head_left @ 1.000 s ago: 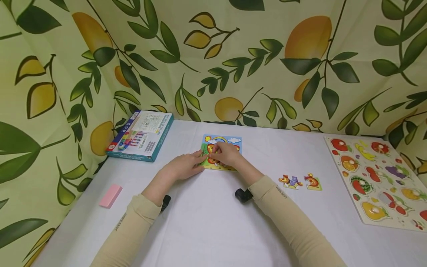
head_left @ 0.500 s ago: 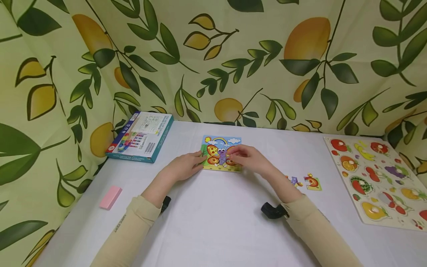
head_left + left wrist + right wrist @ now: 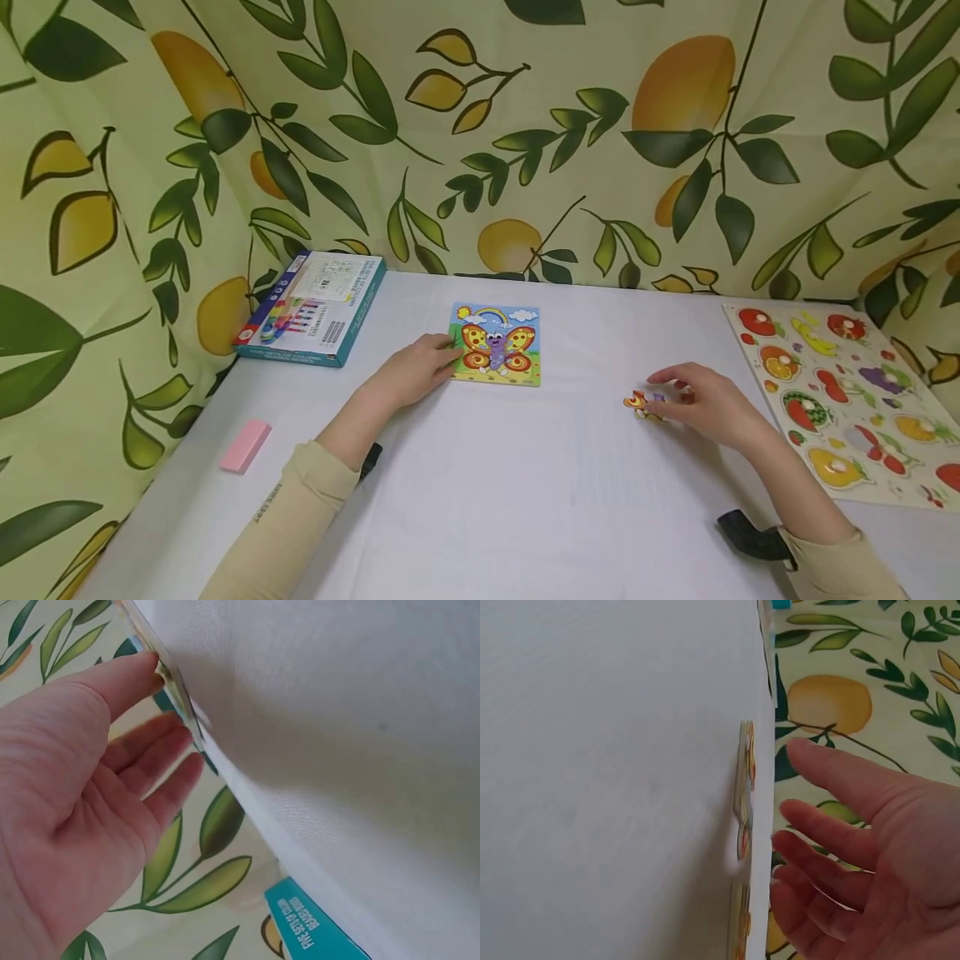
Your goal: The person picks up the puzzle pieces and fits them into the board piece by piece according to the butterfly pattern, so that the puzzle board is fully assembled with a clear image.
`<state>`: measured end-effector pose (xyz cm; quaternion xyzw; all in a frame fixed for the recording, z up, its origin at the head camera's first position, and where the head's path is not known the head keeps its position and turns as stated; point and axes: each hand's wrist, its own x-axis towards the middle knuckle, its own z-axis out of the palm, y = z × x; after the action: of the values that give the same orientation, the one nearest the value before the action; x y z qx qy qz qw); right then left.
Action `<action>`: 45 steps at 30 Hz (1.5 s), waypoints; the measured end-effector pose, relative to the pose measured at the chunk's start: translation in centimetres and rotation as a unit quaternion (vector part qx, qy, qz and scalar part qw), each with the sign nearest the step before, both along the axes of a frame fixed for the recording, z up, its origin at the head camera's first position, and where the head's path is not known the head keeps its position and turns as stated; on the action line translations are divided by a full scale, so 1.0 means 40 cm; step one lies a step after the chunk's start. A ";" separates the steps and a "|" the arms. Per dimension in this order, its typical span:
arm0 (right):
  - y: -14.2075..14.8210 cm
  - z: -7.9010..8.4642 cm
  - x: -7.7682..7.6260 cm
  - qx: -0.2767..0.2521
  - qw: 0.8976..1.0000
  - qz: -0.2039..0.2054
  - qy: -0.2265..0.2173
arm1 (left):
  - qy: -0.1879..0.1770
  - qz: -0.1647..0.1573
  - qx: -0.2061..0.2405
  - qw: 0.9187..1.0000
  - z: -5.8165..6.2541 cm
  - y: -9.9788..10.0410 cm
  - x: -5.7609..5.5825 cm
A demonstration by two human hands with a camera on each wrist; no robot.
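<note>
Butterfly board: here it is, the butterfly puzzle board (image 3: 495,344), flat on the white table (image 3: 480,500) toward the back, picture facing me, likely set there because both hands can reach it.
Left grip: I've got the left hand (image 3: 422,367) at the board's left edge, fingers relaxed, tips touching, nothing pinched; I read that as a steadying touch, to stop a thin board sliding on cloth, with the picture left in plain sight.
Right grip: out to the right, the right hand (image 3: 697,402) hangs over the loose bits, thumb and fingers spread, no pinch on anything.
First loose piece: an orange-and-purple jigsaw piece (image 3: 636,402), partly covered by that hand; my right wrist view catches it edge-on, with a gap between it and the fingertips. Spread fingers suit so thin an edge, I'd say.
Second loose piece: another jigsaw piece (image 3: 739,922), just beside the first and lying low; the head view loses it behind the hand. The pair sits well apart from the board, presumably to keep the picture uncovered.
Far right: a fruit knob puzzle (image 3: 842,417), beyond the right hand, off to the side and perhaps parked there for room.
Left side: a teal-edged bead toy box (image 3: 311,308) at the back, a pink block (image 3: 245,446) nearer me, neither touched.
</note>
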<state>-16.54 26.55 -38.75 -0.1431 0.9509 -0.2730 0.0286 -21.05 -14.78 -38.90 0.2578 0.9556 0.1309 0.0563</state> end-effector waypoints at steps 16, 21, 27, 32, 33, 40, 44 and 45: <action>0.008 -0.018 -0.007 -0.023 0.999 -0.007 -0.021 | -0.010 -0.030 0.018 0.999 0.000 0.006 -0.008; -0.071 -0.011 -0.043 -0.121 0.991 -0.031 -0.053 | -0.023 -0.025 0.023 0.999 0.001 0.009 -0.006; -0.244 -0.025 -0.116 -0.253 0.957 -0.050 -0.133 | -0.041 -0.021 0.026 0.999 0.003 0.011 -0.007; -0.368 -0.044 -0.168 -0.288 0.944 -0.035 -0.155 | -0.030 -0.038 0.022 0.999 0.004 0.008 -0.011; -0.385 -0.048 -0.176 -0.292 0.942 -0.035 -0.161 | -0.028 -0.040 0.022 0.999 0.005 0.007 -0.011; -0.449 -0.059 -0.205 -0.273 0.947 -0.039 -0.167 | -0.022 -0.045 0.022 0.999 0.007 0.004 -0.011; -0.461 -0.061 -0.211 -0.231 0.961 -0.034 -0.146 | -0.030 -0.036 0.024 0.999 0.009 0.003 -0.010; -0.463 -0.061 -0.211 -0.221 0.965 -0.032 -0.140 | -0.033 -0.034 0.025 0.999 0.009 0.003 -0.010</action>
<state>-25.00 8.02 -41.21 -0.0755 0.8575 -0.4946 0.1201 -21.47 -14.65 -38.55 0.2869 0.9403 0.1615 0.0859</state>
